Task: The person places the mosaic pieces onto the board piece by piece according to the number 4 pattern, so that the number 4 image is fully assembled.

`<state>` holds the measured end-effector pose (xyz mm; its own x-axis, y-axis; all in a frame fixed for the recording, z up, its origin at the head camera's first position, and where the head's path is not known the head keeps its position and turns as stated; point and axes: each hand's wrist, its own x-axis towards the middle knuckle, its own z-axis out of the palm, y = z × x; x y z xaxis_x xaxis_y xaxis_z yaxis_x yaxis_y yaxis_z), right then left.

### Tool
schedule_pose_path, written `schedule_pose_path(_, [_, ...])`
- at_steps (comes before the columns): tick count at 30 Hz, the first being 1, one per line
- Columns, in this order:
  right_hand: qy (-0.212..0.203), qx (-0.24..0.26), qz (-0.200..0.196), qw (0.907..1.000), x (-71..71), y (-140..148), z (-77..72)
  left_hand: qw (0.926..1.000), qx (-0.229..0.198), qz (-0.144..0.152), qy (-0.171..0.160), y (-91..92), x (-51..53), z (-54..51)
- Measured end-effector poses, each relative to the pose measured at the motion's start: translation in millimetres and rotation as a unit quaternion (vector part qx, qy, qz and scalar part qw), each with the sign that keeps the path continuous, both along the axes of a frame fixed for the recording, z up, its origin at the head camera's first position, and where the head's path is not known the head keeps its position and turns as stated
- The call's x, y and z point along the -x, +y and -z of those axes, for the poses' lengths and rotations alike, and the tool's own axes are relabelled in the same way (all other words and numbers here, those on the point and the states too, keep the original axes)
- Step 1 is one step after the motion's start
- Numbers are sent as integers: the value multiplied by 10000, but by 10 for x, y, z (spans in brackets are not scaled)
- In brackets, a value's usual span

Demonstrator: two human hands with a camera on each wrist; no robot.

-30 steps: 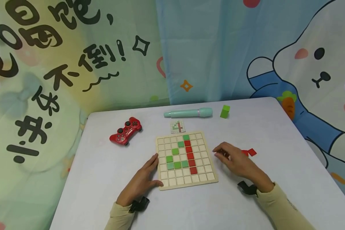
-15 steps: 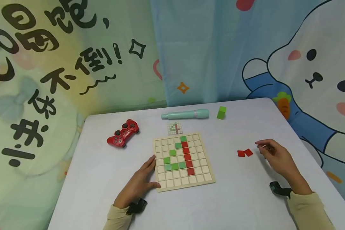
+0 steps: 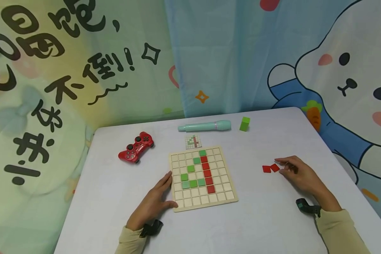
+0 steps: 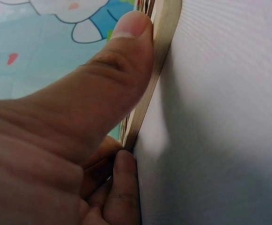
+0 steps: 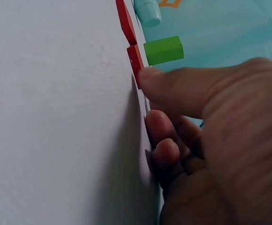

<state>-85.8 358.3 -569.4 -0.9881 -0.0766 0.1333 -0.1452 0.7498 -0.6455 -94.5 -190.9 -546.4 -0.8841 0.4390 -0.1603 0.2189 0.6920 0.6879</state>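
A square wooden grid board [image 3: 204,207] lies mid-table, with green tiles [image 3: 190,168] and a column of red tiles [image 3: 207,173] set in its pale cells. My left hand [image 3: 152,206] rests against the board's left edge, fingers extended along it and thumb at the lower-left corner. In the left wrist view, the thumb [image 4: 121,61] lies on the board's edge. Two loose red tiles [image 3: 266,169] lie to the right of the board. My right hand [image 3: 300,174] is at the nearer one, thumb and forefinger apart around its right corner. In the right wrist view, the thumb [image 5: 173,89] appears to touch a tile [image 5: 135,61].
A small pattern card [image 3: 193,141] lies behind the board, with a mint-green pen-shaped tube [image 3: 204,126] beyond. A green block [image 3: 245,124] stands at the back right. On the left lies a red game controller [image 3: 135,147]. A printed curtain hangs behind the white table [image 3: 235,229].
My right hand has gone from beside the board to right of the loose red tiles, then a little back left to the nearer one. The left hand has stayed on the board.
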Motion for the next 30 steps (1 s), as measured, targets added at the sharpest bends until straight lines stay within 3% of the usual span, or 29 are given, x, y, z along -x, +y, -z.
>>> schedule_pose_path(6, [-131,-213,-40,9997,38,-33,-8,10000,19,-1,31,0,1,-4])
schedule_pose_path(14, [-7,-463,61,9989,62,-39,-2,10000,-13,-49,66,-2,-14,11])
schedule_pose_path(22, [-515,-484,330,9970,47,-103,-121,10000,59,-50,38,19,-2,37])
schedule_pose_path(25, [-283,-479,198,9983,26,-195,-218,9999,93,-38,43,20,2,27])
schedule_pose_path(30, [383,-393,-534,9971,-4,-443,-449,10000,88,-30,29,22,3,2])
